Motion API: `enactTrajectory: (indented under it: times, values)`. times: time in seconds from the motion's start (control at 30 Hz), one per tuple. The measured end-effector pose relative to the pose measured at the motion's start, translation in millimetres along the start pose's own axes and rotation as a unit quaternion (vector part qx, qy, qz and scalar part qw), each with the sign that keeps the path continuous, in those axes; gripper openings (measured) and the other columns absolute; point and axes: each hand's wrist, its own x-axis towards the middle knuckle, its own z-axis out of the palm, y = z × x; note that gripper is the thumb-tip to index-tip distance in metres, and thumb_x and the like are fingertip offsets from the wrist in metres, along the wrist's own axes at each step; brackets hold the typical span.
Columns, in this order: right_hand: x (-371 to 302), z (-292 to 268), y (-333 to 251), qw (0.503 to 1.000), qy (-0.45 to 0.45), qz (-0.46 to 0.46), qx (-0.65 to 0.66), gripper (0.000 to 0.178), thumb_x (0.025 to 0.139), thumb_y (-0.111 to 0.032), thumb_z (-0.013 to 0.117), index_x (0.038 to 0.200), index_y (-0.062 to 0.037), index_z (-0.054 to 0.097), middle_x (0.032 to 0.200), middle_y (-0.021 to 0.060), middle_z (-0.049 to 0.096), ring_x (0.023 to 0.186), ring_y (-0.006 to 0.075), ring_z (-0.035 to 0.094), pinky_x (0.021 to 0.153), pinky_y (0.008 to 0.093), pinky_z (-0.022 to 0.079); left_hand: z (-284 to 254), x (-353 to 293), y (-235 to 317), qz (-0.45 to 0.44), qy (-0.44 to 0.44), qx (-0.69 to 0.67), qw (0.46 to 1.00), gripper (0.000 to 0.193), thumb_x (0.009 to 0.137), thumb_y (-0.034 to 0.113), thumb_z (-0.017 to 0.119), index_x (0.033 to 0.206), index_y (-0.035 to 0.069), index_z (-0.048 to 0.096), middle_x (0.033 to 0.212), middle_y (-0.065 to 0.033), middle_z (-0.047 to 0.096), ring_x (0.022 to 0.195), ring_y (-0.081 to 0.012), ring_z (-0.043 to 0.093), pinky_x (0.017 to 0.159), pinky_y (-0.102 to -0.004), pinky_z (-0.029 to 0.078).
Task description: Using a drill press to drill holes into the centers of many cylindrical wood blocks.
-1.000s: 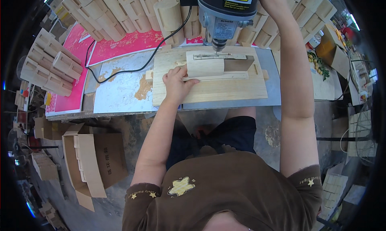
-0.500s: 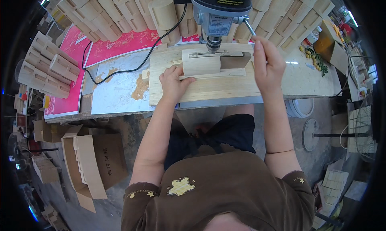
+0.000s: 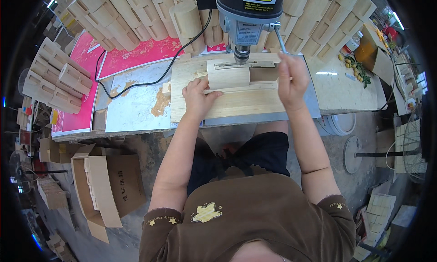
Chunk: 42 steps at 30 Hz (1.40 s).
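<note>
A pale wooden cylinder piece (image 3: 227, 78) lies on its side in a wooden jig (image 3: 246, 103), under the drill press (image 3: 248, 29). Its top has a slot, and a slim metal strip (image 3: 246, 65) runs along there. My left hand (image 3: 198, 98) presses the cylinder's left end, fingers behind and thumb along the jig's front strip. Just above the piece is the drill chuck (image 3: 241, 54); whether the bit touches wood I cannot see. Closed around the end of the drill press lever (image 3: 280, 39) is my right hand (image 3: 293, 79), slightly blurred.
Stacked slotted wooden cylinders (image 3: 109, 20) line the bench's back, with more at the left (image 3: 57, 77). A black cable (image 3: 150, 79) loops over the bench (image 3: 132, 111). A cardboard box (image 3: 102, 189) stands on the floor at left, a white bucket (image 3: 339, 124) below right.
My right hand has pulled the lever down toward me and a little left. The chuck sits slightly lower. My left hand stays on the cylinder piece.
</note>
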Motion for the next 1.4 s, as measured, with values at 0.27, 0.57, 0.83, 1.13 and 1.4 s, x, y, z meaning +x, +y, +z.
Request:
enactTrajectory:
  times: [0.27, 0.57, 0.83, 1.13, 1.4]
  values:
    - [170.6, 18.8, 26.1, 0.977, -0.041, 0.091, -0.187, 0.034, 0.089, -0.029, 0.048, 0.081, 0.0012, 0.062, 0.078, 0.022, 0.063, 0.081, 0.0355, 0.062, 0.07, 0.0389, 0.048, 24.2, 8.6, 32.8, 0.01, -0.011, -0.01, 1.0, 0.061, 0.059, 0.031, 0.081, 0.116, 0.018, 0.062, 0.081, 0.0005, 0.057, 0.088, -0.0206, 0.052, 0.086, -0.0402, 0.028]
    - [143.9, -15.2, 5.2, 0.99, -0.09, 0.081, -0.072, 0.035, 0.09, -0.032, 0.054, 0.08, 0.0018, 0.059, 0.058, 0.0028, 0.049, 0.058, 0.0074, 0.045, 0.053, 0.0256, 0.037, 24.4, 7.3, 26.5, 0.026, -0.008, -0.005, 1.0, 0.062, 0.06, 0.033, 0.08, 0.117, 0.018, 0.061, 0.082, 0.0003, 0.058, 0.089, -0.021, 0.052, 0.088, -0.0422, 0.027]
    - [29.3, -12.5, -23.9, 0.982, -0.054, 0.166, 0.073, 0.01, 0.086, -0.009, 0.058, 0.08, -0.0009, 0.061, 0.06, 0.0095, 0.052, 0.051, 0.02, 0.051, 0.051, 0.0292, 0.041, 24.1, 7.0, 24.2, 0.024, -0.009, -0.003, 1.0, 0.062, 0.06, 0.033, 0.08, 0.118, 0.02, 0.061, 0.08, 0.0015, 0.057, 0.088, -0.0201, 0.052, 0.087, -0.0422, 0.028]
    - [-28.1, 32.7, 24.7, 0.991, 0.072, 0.034, 0.105, 0.007, 0.083, 0.001, 0.058, 0.089, 0.0012, 0.061, 0.074, 0.0107, 0.058, 0.059, 0.0193, 0.053, 0.053, 0.0284, 0.041, 28.3, 7.9, 26.4, 0.029, -0.012, 0.003, 1.0, 0.061, 0.06, 0.033, 0.081, 0.117, 0.02, 0.061, 0.078, 0.0024, 0.056, 0.085, -0.0192, 0.052, 0.085, -0.0404, 0.028]
    - [35.0, -3.3, -1.3, 0.997, 0.065, 0.002, 0.03, 0.004, 0.083, -0.006, 0.06, 0.083, -0.002, 0.062, 0.063, 0.0107, 0.052, 0.055, 0.0183, 0.051, 0.052, 0.0285, 0.04, 26.0, 7.9, 26.6, 0.014, -0.024, 0.0, 1.0, 0.061, 0.06, 0.034, 0.08, 0.116, 0.019, 0.062, 0.079, 0.0027, 0.057, 0.086, -0.019, 0.053, 0.086, -0.0408, 0.028]
